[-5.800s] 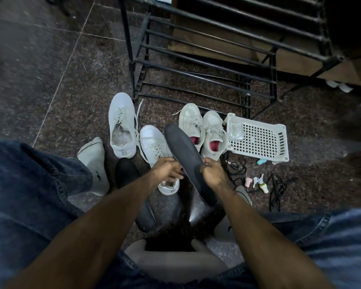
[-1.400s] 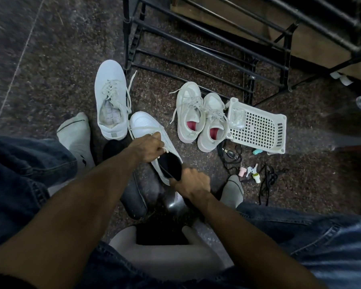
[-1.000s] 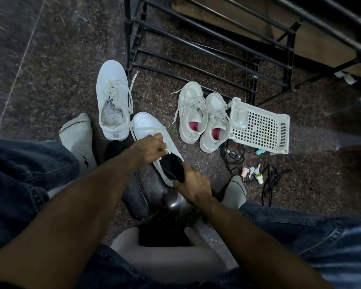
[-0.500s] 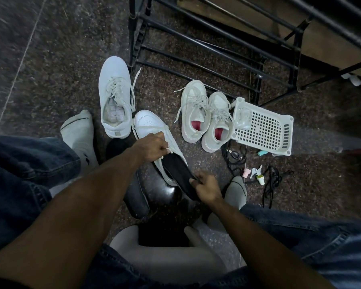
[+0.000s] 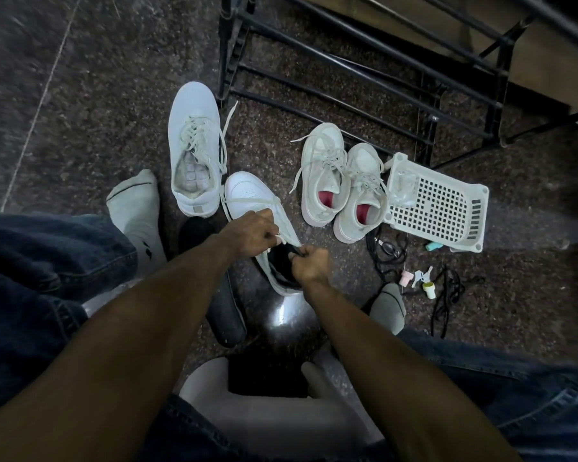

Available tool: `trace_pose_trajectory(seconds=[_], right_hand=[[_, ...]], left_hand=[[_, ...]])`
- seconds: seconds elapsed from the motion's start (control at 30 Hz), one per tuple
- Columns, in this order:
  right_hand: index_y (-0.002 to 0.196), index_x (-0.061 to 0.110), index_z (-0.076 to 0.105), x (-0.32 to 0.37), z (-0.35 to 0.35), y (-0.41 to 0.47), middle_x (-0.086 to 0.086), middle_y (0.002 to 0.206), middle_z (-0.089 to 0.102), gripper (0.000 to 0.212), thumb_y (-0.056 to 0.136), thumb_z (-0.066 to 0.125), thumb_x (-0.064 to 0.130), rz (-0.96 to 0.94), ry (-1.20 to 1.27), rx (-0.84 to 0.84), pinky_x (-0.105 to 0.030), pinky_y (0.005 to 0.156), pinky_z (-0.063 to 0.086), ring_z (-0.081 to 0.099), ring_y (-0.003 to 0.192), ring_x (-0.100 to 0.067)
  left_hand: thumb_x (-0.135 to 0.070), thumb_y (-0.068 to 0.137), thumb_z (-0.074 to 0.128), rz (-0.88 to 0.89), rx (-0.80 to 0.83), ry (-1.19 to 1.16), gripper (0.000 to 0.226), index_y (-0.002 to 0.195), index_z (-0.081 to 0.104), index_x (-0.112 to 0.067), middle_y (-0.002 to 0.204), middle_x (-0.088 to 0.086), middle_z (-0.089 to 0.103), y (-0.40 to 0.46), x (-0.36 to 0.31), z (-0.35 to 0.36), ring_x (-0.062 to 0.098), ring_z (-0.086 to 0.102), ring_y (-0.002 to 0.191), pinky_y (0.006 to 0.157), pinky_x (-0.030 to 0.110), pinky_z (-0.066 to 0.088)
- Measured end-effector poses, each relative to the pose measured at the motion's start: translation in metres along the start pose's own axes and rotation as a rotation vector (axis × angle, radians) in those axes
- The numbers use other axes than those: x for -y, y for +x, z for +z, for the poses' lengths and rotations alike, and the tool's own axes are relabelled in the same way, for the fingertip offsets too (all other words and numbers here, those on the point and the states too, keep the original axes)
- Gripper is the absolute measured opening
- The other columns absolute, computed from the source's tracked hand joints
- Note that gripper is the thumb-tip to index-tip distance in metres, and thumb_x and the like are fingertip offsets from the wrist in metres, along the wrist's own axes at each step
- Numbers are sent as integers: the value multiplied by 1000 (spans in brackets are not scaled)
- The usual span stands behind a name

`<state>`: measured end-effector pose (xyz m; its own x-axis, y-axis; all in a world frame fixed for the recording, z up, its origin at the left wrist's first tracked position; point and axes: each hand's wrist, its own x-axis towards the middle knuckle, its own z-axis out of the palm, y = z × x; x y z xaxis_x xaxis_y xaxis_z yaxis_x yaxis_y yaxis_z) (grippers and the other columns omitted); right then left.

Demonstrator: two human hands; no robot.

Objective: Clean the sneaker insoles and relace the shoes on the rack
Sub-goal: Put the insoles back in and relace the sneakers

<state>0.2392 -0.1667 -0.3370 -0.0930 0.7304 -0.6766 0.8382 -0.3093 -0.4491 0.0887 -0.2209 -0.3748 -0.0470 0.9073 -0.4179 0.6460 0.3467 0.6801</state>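
The left hand (image 5: 252, 233) has its grip closed on the side and tongue area of the white sneaker (image 5: 259, 211), fingers curled over the upper edge of the opening. The right hand (image 5: 309, 265) meets it at the same opening, its grip pinched tight on the dark insole (image 5: 279, 261), which sits inside the shoe with only its heel end showing. The sneaker lies on the floor (image 5: 97, 95) with its toe pointing away from the person, a loose lace crossing its front.

Just beside it to the left lies its partner, a larger white sneaker (image 5: 194, 145), laced, its pale inner sole visible. A second dark insole (image 5: 226, 315) lies on the floor under the left forearm. To the right stands a pair of smaller white sneakers (image 5: 341, 181) with red linings, side by side and touching. Against them rests a white perforated plastic basket (image 5: 441, 205). Near it, a tangle of black laces (image 5: 447, 291) and a few small pastel items lie scattered; what they are I cannot tell.

The floor is dark speckled stone with a pale joint line at the left. A black metal shoe rack (image 5: 347, 68) stands beyond the shoes, with a wooden board behind it. The person's socked feet (image 5: 137, 208) and denim-clad knees frame the scene.
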Motion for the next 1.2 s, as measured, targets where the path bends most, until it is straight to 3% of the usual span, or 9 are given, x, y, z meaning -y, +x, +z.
trace_pose_trajectory(seconds=[0.13, 0.27, 0.37, 0.57, 0.7, 0.77, 0.97, 1.13, 1.2], right_hand=[[84, 9, 71, -6, -5, -6, -18, 99, 71, 7, 81, 73, 15, 127, 199, -26, -44, 82, 57, 67, 92, -33], [86, -1, 60, -14, -18, -15, -25, 103, 62, 6, 85, 64, -5, 331, 435, 75, -33, 41, 54, 65, 79, -40], [102, -8, 59, -14, -16, -16, -28, 111, 61, 18, 84, 64, -8, 366, 504, 48, -30, 42, 53, 65, 73, -40], [74, 0, 55, -2, -2, -11, -27, 99, 60, 16, 82, 62, -12, 372, 518, -34, -45, 53, 58, 61, 68, -35], [98, -7, 60, 2, 1, -7, -25, 100, 61, 15, 84, 59, -11, 339, 452, -11, -46, 48, 57, 62, 71, -40], [93, -8, 60, 1, -3, -8, -27, 92, 63, 8, 85, 61, -9, 242, 312, 52, -47, 41, 54, 64, 62, -39], [106, 8, 67, 10, -37, -18, -13, 105, 68, 27, 91, 61, 30, -386, -874, 53, -39, 80, 51, 65, 98, -34], [119, 19, 61, -13, -58, -19, -2, 122, 54, 30, 93, 51, 30, -905, -1158, 283, -40, 87, 48, 52, 116, -26], [126, 20, 56, -29, -57, -15, -1, 126, 51, 38, 89, 52, 30, -965, -1237, 379, -40, 92, 44, 46, 121, -24]], left_hand=[[-35, 94, 57, -19, 31, -11, 32, 73, 59, -11, 90, -3, 42, 2, 0, -2, 23, 48, 88, 78, 40, 40], [-35, 94, 58, -32, 49, -22, 31, 66, 51, -23, 87, -5, 39, 1, -2, -5, 21, 46, 87, 77, 37, 38], [-33, 93, 59, -37, 47, -44, 32, 64, 49, -26, 86, -6, 39, 1, -2, -4, 24, 48, 88, 79, 40, 41], [-35, 93, 58, -62, 47, -43, 38, 58, 43, -33, 88, -6, 40, 1, -4, -5, 25, 49, 92, 81, 41, 42], [-33, 92, 59, -67, 51, -51, 40, 56, 42, -33, 87, -5, 41, 2, -5, -5, 22, 48, 91, 82, 45, 43], [-33, 92, 59, -69, 61, -51, 40, 56, 43, -33, 89, -2, 42, 1, -5, -7, 22, 49, 90, 83, 46, 44], [-34, 94, 58, -53, 76, -21, 33, 64, 50, -24, 92, 0, 44, 2, -5, -8, 23, 51, 90, 84, 48, 45], [-34, 93, 59, -46, 67, -31, 37, 58, 45, -31, 87, -2, 42, 2, -8, -9, 21, 49, 86, 82, 47, 45], [-34, 93, 59, -50, 70, -32, 36, 59, 46, -29, 87, -2, 42, 2, -7, -9, 21, 49, 85, 82, 48, 45]])
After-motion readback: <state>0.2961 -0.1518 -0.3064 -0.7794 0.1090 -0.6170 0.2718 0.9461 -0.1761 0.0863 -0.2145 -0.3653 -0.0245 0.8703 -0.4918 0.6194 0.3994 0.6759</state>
